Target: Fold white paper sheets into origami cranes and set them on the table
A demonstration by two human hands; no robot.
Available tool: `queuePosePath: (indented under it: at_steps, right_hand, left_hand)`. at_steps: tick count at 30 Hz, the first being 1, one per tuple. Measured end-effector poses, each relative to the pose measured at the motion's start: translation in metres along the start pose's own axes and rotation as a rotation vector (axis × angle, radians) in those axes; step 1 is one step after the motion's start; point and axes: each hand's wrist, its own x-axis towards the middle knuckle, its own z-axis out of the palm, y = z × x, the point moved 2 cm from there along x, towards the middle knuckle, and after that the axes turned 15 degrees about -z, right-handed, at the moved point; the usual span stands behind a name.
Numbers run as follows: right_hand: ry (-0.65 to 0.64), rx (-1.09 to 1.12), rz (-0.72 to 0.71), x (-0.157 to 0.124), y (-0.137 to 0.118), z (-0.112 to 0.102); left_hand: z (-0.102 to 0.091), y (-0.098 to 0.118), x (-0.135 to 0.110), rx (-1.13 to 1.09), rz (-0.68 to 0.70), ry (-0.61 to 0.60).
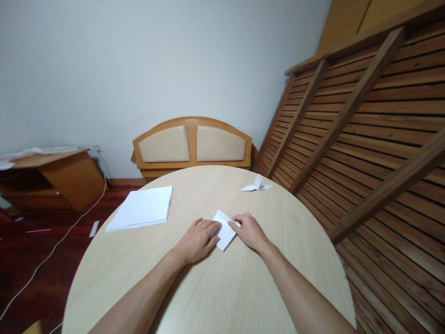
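Observation:
A small folded sheet of white paper (224,235) lies at the middle of the round table, one corner toward me. My left hand (199,240) rests over its left side, with the fingers stretched out and lying flat on the paper and table. At the paper's right corner is my right hand (249,230), its thumb on top and the fingers curled at the edge, pinching it. The fingers hide the left and right corners of the paper.
On the round table (285,278), a stack of white paper (142,208) lies at the left and a folded paper crane (257,184) stands at the far right. A slatted wooden panel (347,139) leans along the right. A cable (66,234) runs over the floor.

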Motion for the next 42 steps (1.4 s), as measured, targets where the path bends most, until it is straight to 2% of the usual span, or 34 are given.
queuePosePath:
  at_steps: [4, 8, 12, 21, 30, 39, 42]
  right_hand:
    - [0.001, 0.080, -0.075, 0.000, -0.006, 0.000]
    - [0.016, 0.090, -0.251, -0.002, -0.012, 0.000]
    - [-0.077, 0.100, -0.345, -0.004, -0.016, 0.004]
    - [-0.197, 0.107, -0.308, -0.005, -0.016, -0.004]
    - [-0.231, 0.147, -0.319, -0.008, -0.019, -0.006]
    - [-0.036, 0.157, -0.313, -0.001, -0.014, 0.002]
    - [-0.019, 0.135, -0.326, 0.000, -0.015, 0.002]
  left_hand:
    - [-0.005, -0.003, -0.001, 0.035, -0.059, -0.011]
    - [-0.005, -0.004, -0.003, 0.019, -0.026, 0.003]
    - [-0.005, -0.007, -0.004, -0.008, 0.010, 0.004]
    - [-0.006, -0.013, -0.003, -0.010, 0.049, -0.005]
    - [-0.009, -0.011, 0.001, -0.062, 0.029, -0.026]
    - [-0.001, -0.021, 0.003, -0.233, -0.144, 0.004]
    - [0.003, -0.024, 0.004, -0.209, -0.109, 0.029]
